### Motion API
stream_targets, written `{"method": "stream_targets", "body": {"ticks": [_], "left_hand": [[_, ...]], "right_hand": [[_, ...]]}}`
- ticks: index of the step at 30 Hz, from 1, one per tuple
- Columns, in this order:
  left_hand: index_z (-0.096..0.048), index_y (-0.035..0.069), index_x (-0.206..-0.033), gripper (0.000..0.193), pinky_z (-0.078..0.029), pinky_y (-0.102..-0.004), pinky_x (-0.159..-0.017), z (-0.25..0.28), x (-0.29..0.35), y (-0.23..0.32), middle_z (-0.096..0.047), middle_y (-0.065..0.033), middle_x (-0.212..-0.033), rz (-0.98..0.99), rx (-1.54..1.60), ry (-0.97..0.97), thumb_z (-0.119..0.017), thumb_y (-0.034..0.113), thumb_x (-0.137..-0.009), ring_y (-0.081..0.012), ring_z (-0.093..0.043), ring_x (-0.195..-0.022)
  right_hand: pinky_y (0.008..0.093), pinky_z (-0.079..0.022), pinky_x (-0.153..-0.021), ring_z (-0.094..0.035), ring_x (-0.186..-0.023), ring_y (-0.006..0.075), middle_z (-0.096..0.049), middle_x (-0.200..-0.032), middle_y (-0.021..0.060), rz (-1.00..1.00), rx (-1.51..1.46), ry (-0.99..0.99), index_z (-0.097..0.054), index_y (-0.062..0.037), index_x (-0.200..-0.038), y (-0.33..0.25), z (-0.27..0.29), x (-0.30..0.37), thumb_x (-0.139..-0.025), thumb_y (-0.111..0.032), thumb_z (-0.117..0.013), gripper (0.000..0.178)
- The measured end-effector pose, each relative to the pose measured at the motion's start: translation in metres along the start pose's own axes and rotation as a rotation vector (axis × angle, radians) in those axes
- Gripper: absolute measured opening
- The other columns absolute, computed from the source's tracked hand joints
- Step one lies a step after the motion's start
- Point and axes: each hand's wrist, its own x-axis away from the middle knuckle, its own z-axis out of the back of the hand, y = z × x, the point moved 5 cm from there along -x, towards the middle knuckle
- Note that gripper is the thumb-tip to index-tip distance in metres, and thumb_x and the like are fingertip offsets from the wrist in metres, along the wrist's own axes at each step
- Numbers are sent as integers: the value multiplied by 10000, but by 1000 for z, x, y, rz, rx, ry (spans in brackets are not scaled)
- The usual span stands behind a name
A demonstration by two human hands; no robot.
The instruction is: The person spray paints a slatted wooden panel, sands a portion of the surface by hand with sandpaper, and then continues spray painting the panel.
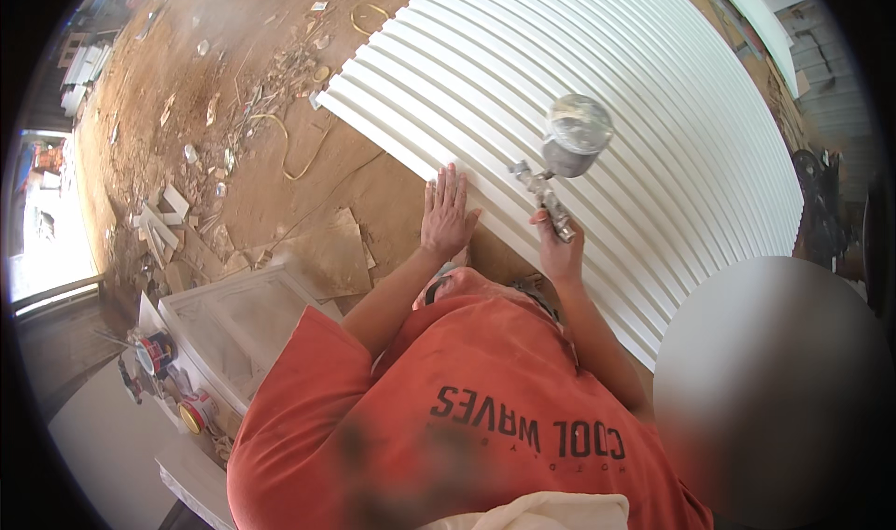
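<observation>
My right hand (562,250) is wrapped round the handle of a metal spray gun (541,192). A rounded, paint-smeared cup (579,133) sits on top of the gun. The gun is over a large white slatted panel (597,63), its nozzle end pointing toward the panel's left edge. My left hand (448,215) lies flat with its fingers stretched out, and the fingertips are at that near left edge. Whether they press on the panel or only hover by it, I cannot tell.
Wood scraps (163,222) and debris litter the brown dirt floor (252,101), where a yellow hose (287,157) also lies. At lower left are a pale panelled board (238,315) and paint cans (196,411). A blurred grey rounded shape (765,381) fills the lower right.
</observation>
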Motion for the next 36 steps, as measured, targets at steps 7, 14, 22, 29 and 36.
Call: {"method": "stream_targets", "body": {"ticks": [7,14,22,29,36], "left_hand": [[-263,14,-1547,756,-96,-531,-1227,2,-54,6,-123,-196,-1646,-68,-97,-21,-500,448,-976,-354,-110,-1525],[-219,48,-1570,780,-49,-549,-1222,-14,-79,19,-110,-183,-1654,-113,-134,-131,-471,492,-980,-340,-66,-1535],[-181,-58,-1546,855,-26,-615,-1193,-16,-84,47,-89,-242,-1641,-174,-136,-143,-460,520,-981,-354,-44,-1535],[-176,-55,-1549,859,-32,-600,-1201,-21,-86,44,-90,-229,-1644,-152,-129,-123,-473,513,-978,-349,-45,-1535],[-188,-41,-1551,865,-42,-583,-1210,-22,-86,44,-97,-212,-1648,-133,-127,-116,-495,517,-965,-348,-67,-1533]], "right_hand": [[314,-484,-724,-620,-769,142,-675,-800,75,-239,-95,410,-676,45,-1074,42,108,-23,-998,-327,-614,385],[288,-292,-358,-411,-390,87,-611,-673,27,-434,60,839,-671,-28,-937,118,274,16,-890,-611,-656,585],[299,-287,-313,-414,-341,113,-596,-601,45,-661,25,1147,-644,-21,-764,131,414,51,-870,-627,-669,615],[339,-495,-645,-653,-656,191,-692,-686,85,-472,149,810,-722,-6,-861,116,346,-63,-854,-664,-647,662],[362,-497,-715,-673,-734,217,-704,-725,76,-362,156,428,-748,-53,-949,56,219,-138,-892,-632,-611,597]]}}
